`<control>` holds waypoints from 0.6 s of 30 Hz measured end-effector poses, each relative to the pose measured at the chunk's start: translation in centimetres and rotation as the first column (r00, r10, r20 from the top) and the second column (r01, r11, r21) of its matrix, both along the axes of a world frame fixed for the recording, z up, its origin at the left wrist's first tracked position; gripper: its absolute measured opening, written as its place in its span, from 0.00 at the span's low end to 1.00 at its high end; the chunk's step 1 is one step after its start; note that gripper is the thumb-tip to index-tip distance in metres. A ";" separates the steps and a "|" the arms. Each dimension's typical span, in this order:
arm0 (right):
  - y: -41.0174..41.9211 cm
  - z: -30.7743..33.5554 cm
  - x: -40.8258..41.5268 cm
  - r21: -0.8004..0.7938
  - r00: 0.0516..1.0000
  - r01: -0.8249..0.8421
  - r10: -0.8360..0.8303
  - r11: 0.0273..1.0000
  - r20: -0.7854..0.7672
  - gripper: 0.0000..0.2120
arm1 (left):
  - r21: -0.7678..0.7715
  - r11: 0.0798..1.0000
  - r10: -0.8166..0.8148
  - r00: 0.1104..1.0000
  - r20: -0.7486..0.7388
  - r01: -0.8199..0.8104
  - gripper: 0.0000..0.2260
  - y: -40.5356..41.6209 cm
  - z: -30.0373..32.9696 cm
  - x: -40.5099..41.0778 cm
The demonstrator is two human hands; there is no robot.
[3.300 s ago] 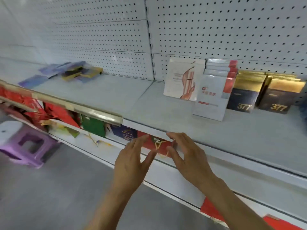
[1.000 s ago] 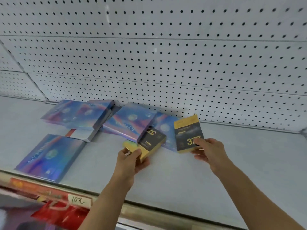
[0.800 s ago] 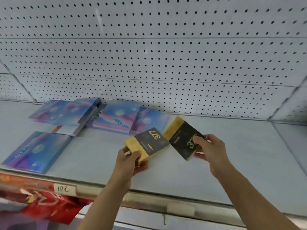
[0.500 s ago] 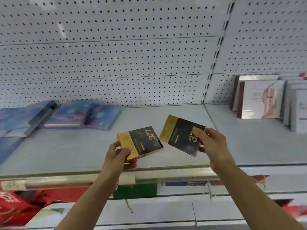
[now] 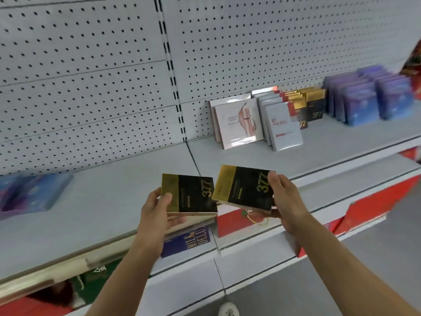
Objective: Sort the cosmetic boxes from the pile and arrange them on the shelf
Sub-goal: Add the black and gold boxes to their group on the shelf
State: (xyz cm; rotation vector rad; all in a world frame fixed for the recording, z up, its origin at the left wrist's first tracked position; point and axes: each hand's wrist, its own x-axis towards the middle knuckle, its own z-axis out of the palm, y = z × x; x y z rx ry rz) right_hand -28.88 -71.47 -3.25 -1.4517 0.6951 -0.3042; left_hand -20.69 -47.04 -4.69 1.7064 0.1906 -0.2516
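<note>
Two flat rectangular black-and-gold cardboard boxes, glossy, each printed "377". Left box (image 5: 190, 194): pinched at its gold end by the left hand (image 5: 157, 212), thumb on top, fingers curled beneath. Right box (image 5: 245, 190): gripped at its black end by the right hand (image 5: 286, 201). Both are held in the air before the front edge of the white metal shelf (image 5: 109, 197), corners nearly touching.

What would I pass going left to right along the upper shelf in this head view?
Blue boxes lying flat → white boxes with pink art → white-and-red boxes → black-and-gold 377 boxes → upright blue boxes.
</note>
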 end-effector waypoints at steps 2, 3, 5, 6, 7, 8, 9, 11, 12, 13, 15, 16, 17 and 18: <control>-2.1 -0.4 -0.5 0.003 1.000 0.025 -0.025 1.000 -0.004 0.16 | 0.031 0.998 -0.057 0.997 0.047 0.056 0.11 -2.5 0.5 0.5; -3.3 -0.6 -0.6 0.006 0.999 0.038 -0.038 0.999 -0.005 0.16 | 0.040 0.996 -0.086 0.994 0.069 0.084 0.11 -4.0 0.7 0.8; -5.8 -1.1 -0.6 0.026 0.997 0.077 -0.077 0.997 -0.008 0.15 | 0.010 0.993 -0.122 0.988 0.090 0.122 0.10 -6.8 0.7 1.5; -7.3 -1.3 -0.6 0.031 0.994 0.108 -0.108 0.994 -0.012 0.14 | -0.010 0.990 -0.137 0.986 0.097 0.138 0.10 -8.3 0.6 2.0; -8.7 -1.6 -0.5 0.034 0.989 0.144 -0.144 0.989 -0.020 0.13 | -0.021 0.988 -0.152 0.984 0.095 0.155 0.10 -9.9 0.5 2.5; -10.3 -1.7 -0.3 0.039 0.983 0.184 -0.182 0.982 -0.030 0.12 | -0.032 0.985 -0.168 0.982 0.085 0.172 0.11 -11.6 0.4 3.0; -11.9 -1.9 -0.1 0.048 0.975 0.221 -0.219 0.974 -0.038 0.10 | -0.045 0.981 -0.182 0.980 0.080 0.186 0.11 -13.2 0.3 3.5; -15.1 -2.0 0.3 0.066 0.961 0.276 -0.272 0.959 -0.055 0.09 | -0.075 0.975 -0.203 0.976 0.084 0.209 0.10 -16.5 0.3 4.5; -16.8 -2.0 0.7 0.076 0.956 0.293 -0.289 0.953 -0.061 0.09 | -0.086 0.973 -0.207 0.975 0.085 0.214 0.10 -18.1 0.3 5.1; -18.5 -1.8 1.2 0.090 0.951 0.307 -0.302 0.947 -0.067 0.09 | -0.094 0.972 -0.210 0.974 0.083 0.218 0.10 -19.8 0.4 5.7; -22.0 -1.3 2.3 0.105 0.943 0.331 -0.325 0.938 -0.072 0.11 | -0.098 0.969 -0.218 0.972 0.084 0.226 0.11 -22.9 0.7 7.1; -23.7 -1.1 2.9 0.109 0.940 0.339 -0.334 0.934 -0.069 0.11 | -0.099 0.967 -0.227 0.970 0.091 0.235 0.12 -24.4 0.8 7.8; -25.4 -0.9 3.5 0.117 0.939 0.344 -0.339 0.932 -0.061 0.11 | -0.100 0.964 -0.236 0.967 0.099 0.245 0.12 -26.0 1.0 8.5; -26.9 -0.6 4.0 0.135 0.939 0.345 -0.341 0.929 -0.050 0.10 | -0.101 0.962 -0.242 0.965 0.106 0.252 0.12 -27.4 1.1 9.2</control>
